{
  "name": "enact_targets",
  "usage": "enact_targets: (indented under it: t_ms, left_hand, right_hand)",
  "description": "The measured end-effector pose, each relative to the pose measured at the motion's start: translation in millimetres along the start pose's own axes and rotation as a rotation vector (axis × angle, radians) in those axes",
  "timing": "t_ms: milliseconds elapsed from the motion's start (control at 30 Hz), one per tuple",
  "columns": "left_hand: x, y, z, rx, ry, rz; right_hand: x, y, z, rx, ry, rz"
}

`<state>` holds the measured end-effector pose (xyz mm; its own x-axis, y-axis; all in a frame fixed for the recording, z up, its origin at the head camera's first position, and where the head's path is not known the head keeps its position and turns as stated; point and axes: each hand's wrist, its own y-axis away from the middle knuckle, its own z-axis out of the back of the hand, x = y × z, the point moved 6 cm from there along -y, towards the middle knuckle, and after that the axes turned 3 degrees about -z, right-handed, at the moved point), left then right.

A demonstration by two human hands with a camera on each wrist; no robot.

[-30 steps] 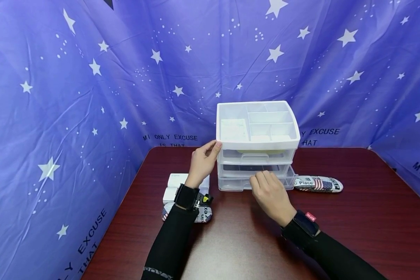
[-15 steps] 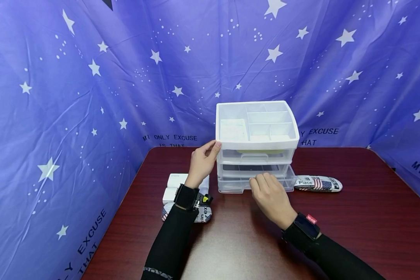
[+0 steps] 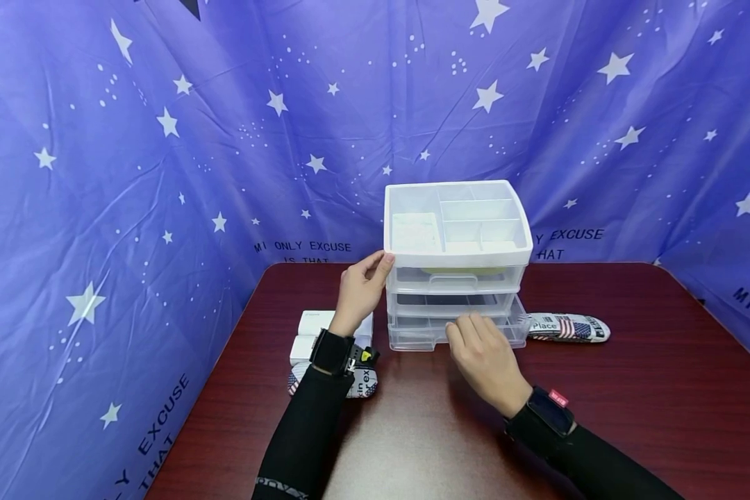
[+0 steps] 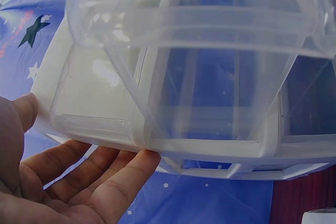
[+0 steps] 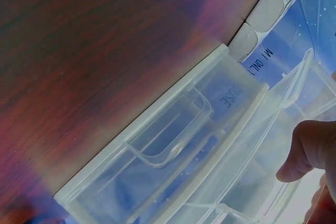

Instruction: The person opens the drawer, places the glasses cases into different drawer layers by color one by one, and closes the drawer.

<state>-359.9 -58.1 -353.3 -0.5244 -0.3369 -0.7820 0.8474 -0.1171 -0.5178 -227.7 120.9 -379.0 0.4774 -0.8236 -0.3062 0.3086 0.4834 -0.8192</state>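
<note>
Lower drawer (image 3: 412, 340), made of clear plastic, stood forward of the front of a white-framed drawer unit (image 3: 459, 260), which sat on a dark red table (image 3: 662, 389). The right hand (image 3: 486, 357) gripped that drawer with fingers curled over its front edge, right of the middle; in the right wrist view the thumb reached in over the clear wall. The left hand (image 3: 360, 292) held the unit by its front left corner, the thumb against the front and the other fingers round the side. Above, a clear upper drawer (image 3: 412, 283) with a moulded handle sat under the top tray (image 3: 412, 232), which was split into compartments. Left of the unit lay white boxes (image 3: 315, 321), partly hidden by the wrist, and nearer the person a patterned case (image 3: 365, 383), also partly covered. A second case (image 3: 569, 328), printed with flags and lettering, lay just beside the unit's right side. Behind hung blue-purple cloth (image 3: 350, 125) with white stars
</note>
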Motion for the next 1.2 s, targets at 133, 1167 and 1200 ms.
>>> enact_targets:
  t_ms: [133,1167,1200]
  left_hand:
    - [0.4,-0.5,0.1,-0.008,-0.005,0.003]
    - [2.4,0.1,-0.7,-0.005,0.013,0.007]
    - [2.4,0.1,-0.8,-0.004,0.015,0.008]
  right_hand:
    - [1.5,0.4,3.3,-0.001,0.004,0.000]
    - [14.8,3.8,19.5,-0.013,0.005,0.021]
    - [15.2,4.0,20.1,-0.012,0.002,0.020]
